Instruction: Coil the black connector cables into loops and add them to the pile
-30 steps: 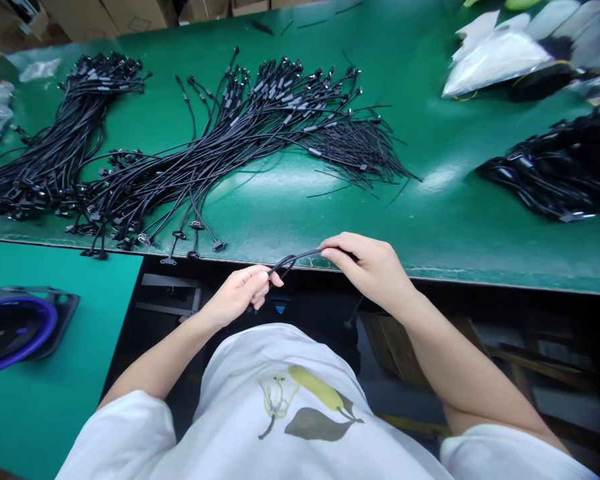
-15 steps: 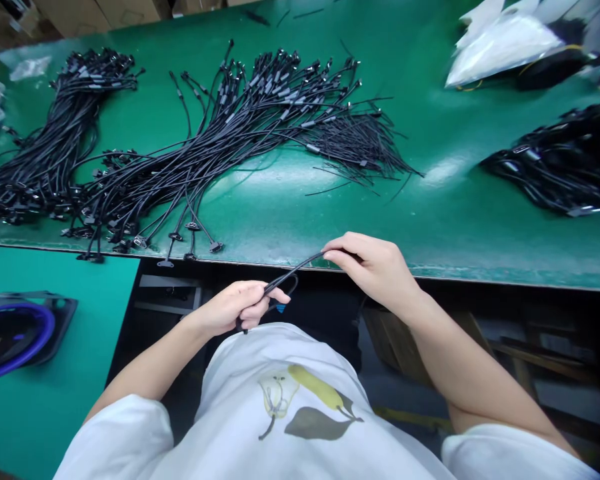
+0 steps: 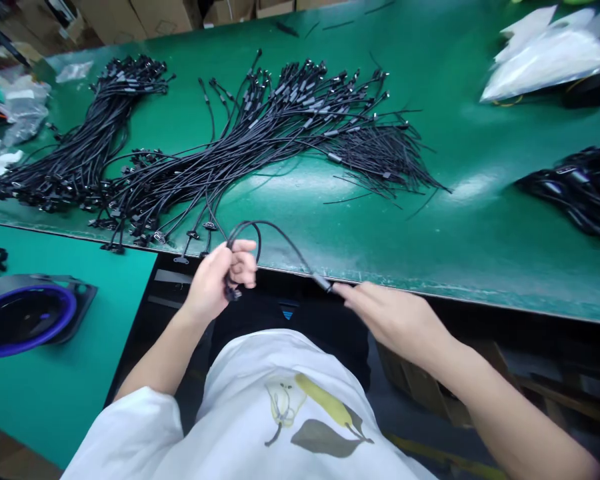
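A thin black cable (image 3: 289,241) arches between my two hands, just in front of the green bench's edge. My left hand (image 3: 225,272) has its fingers curled round the cable, and a dark connector pokes out below them. At the other side my right hand (image 3: 390,313) pinches the cable's end, beside a grey sleeve (image 3: 322,281) on it. What sits right between the right fingertips is hidden. Beyond my hands a large bundle of black cables (image 3: 240,150) lies on the bench, with several connectors hanging over the front edge.
Another cable bundle (image 3: 105,120) lies at the left. Thin black strands (image 3: 385,157) are heaped right of the middle. Black bagged items (image 3: 575,190) and a white plastic bag (image 3: 545,60) lie at the right. A purple-rimmed round holder (image 3: 70,313) stands on the lower-left table.
My hands have moved apart, the left up and leftward, the right down and rightward. The cable, straight before, now bows upward in a loop. The camera view has shifted left.
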`<state>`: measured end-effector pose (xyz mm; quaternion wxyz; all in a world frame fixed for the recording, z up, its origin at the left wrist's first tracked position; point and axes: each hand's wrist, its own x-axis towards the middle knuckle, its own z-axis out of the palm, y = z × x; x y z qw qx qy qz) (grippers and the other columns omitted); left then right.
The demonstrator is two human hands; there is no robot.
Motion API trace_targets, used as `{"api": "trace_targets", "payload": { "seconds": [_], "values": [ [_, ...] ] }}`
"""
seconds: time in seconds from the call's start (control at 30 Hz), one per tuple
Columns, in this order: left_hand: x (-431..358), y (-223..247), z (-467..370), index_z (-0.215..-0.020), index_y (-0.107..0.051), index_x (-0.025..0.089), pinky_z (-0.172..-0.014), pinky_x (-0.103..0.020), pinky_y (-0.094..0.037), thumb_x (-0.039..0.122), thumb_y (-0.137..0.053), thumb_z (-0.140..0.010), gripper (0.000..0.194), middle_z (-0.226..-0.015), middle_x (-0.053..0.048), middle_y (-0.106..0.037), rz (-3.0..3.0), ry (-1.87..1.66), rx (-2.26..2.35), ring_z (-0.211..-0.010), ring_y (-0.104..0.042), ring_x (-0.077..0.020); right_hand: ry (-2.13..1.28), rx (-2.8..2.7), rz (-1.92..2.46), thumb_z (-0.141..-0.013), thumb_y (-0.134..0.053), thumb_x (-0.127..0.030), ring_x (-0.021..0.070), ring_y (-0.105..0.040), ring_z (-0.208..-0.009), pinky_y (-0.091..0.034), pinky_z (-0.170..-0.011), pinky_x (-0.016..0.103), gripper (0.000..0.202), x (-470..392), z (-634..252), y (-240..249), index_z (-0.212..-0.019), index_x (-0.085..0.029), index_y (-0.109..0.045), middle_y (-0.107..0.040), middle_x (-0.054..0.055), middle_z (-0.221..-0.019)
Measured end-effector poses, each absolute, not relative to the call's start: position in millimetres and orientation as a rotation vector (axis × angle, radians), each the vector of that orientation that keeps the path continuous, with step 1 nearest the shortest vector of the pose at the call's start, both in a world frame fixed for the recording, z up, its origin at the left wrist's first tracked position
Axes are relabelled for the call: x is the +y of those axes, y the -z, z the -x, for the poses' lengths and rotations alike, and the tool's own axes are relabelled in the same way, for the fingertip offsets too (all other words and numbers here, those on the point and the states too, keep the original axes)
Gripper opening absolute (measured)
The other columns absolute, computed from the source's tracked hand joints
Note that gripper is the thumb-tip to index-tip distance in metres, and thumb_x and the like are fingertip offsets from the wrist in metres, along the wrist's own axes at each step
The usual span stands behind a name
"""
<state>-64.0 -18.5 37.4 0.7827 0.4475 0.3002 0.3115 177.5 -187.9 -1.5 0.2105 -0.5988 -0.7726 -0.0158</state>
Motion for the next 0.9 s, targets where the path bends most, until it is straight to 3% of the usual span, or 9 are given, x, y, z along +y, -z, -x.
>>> {"api": "trace_targets", "payload": {
  "seconds": [0.1, 0.17, 0.27, 0.37, 0.57, 0.63, 0.7, 0.77, 0.9],
  "values": [
    [-35.2, -24.4, 53.9, -0.107, -0.065, 0.015, -0.091, -0.033, -0.051, 0.045, -0.05, -0.094, 0.036, -0.107, -0.011, -0.069, -1.424, -0.503, 0.595, -0.098, -0.065, -0.0199, 0.081, -2.301, 1.425, -0.094, -0.042, -0.013, 0.0117, -0.051, -0.055, -0.033, -0.048, 0.028, 0.025, -189.5, -150.5, -16.2, -0.102, -0.016, -0.065, -0.059, 0.0, -0.066],
    [-46.8, -20.7, 49.4, -0.109, -0.065, 0.016, -0.099, -0.035, -0.045, 0.041, -0.043, -0.097, 0.036, -0.112, -0.011, -0.068, -1.686, -0.325, 0.491, -0.108, -0.061, -0.0217, 0.128, -2.267, 1.42, -0.095, -0.043, -0.015, 0.0119, -0.05, -0.055, -0.032, -0.048, 0.029, 0.023, -182.3, -138.8, -24.6, -0.1, -0.014, -0.066, -0.057, 0.0, -0.063],
    [-55.5, -22.1, 46.7, -0.111, -0.061, 0.017, -0.085, -0.03, -0.047, 0.036, -0.034, -0.1, 0.035, -0.091, -0.006, -0.067, -1.883, -0.156, 0.465, -0.086, -0.062, -0.0173, 0.143, -2.15, 1.442, -0.097, -0.045, -0.023, 0.0123, -0.053, -0.06, -0.036, -0.053, 0.027, 0.023, -167.3, -136.1, -27.6, -0.101, -0.014, -0.066, -0.06, 0.001, -0.066],
    [-55.5, -26.5, 47.3, -0.094, -0.061, 0.018, -0.072, -0.027, -0.044, 0.037, -0.037, -0.099, 0.031, -0.078, -0.002, -0.06, -1.931, -0.086, 0.493, -0.071, -0.054, -0.0139, 0.01, -2.014, 1.419, -0.098, -0.046, -0.028, 0.0123, -0.054, -0.065, -0.04, -0.062, 0.026, 0.023, -155.6, -143.3, -21.8, -0.093, -0.016, -0.065, -0.062, 0.002, -0.071],
    [-53.5, -22.5, 43.9, -0.09, -0.055, 0.016, -0.049, -0.022, -0.033, 0.046, -0.046, -0.095, 0.032, -0.057, 0.005, -0.043, -1.231, -0.235, 0.443, -0.048, -0.038, -0.0083, -0.723, -1.259, 1.218, -0.086, -0.057, -0.058, 0.0158, -0.058, -0.084, -0.047, -0.075, 0.03, 0.042, -135.9, -139.5, -2.2, -0.099, -0.019, -0.055, -0.061, 0.005, -0.092],
    [-55.3, -15.1, 37.0, -0.085, -0.054, 0.015, -0.049, -0.022, -0.033, 0.047, -0.048, -0.094, 0.033, -0.055, 0.005, -0.042, -1.066, -0.296, 0.461, -0.046, -0.04, -0.0083, -1.014, -1.005, 1.116, -0.09, -0.049, -0.059, 0.0119, -0.053, -0.065, -0.044, -0.063, 0.026, 0.041, -129.8, -128.9, 2.9, -0.088, -0.019, -0.053, -0.056, 0.0, -0.072],
    [-60.4, -5.5, 30.0, -0.079, -0.054, 0.015, -0.055, -0.024, -0.037, 0.047, -0.05, -0.093, 0.035, -0.055, 0.004, -0.042, -1.016, -0.345, 0.487, -0.052, -0.047, -0.0102, -1.15, -0.75, 1.037, -0.092, -0.049, -0.055, 0.0073, -0.034, -0.047, -0.034, -0.05, 0.023, 0.04, -124.4, -118.5, 5.8, -0.075, -0.019, -0.049, -0.038, -0.007, -0.053],
    [-67.9, 4.6, 25.9, -0.076, -0.053, 0.016, -0.062, -0.025, -0.039, 0.05, -0.05, -0.092, 0.038, -0.054, 0.005, -0.039, -1.012, -0.414, 0.529, -0.057, -0.048, -0.0115, -1.148, -0.546, 0.967, -0.089, -0.057, -0.052, 0.0057, -0.023, -0.045, -0.028, -0.047, 0.022, 0.041, -119.2, -111.8, 6.4, -0.068, -0.019, -0.046, -0.026, -0.01, -0.051],
    [-76.0, 17.0, 29.1, -0.093, -0.056, 0.017, -0.06, -0.026, -0.036, 0.054, -0.048, -0.092, 0.038, -0.061, 0.005, -0.039, -1.134, -0.521, 0.65, -0.057, -0.04, -0.0108, -1.131, -0.431, 0.903, -0.077, -0.07, -0.051, 0.007, -0.035, -0.054, -0.036, -0.052, 0.021, 0.043, -110.6, -106.7, 4.4, -0.063, -0.018, -0.045, -0.036, -0.006, -0.059]
  ]
}}
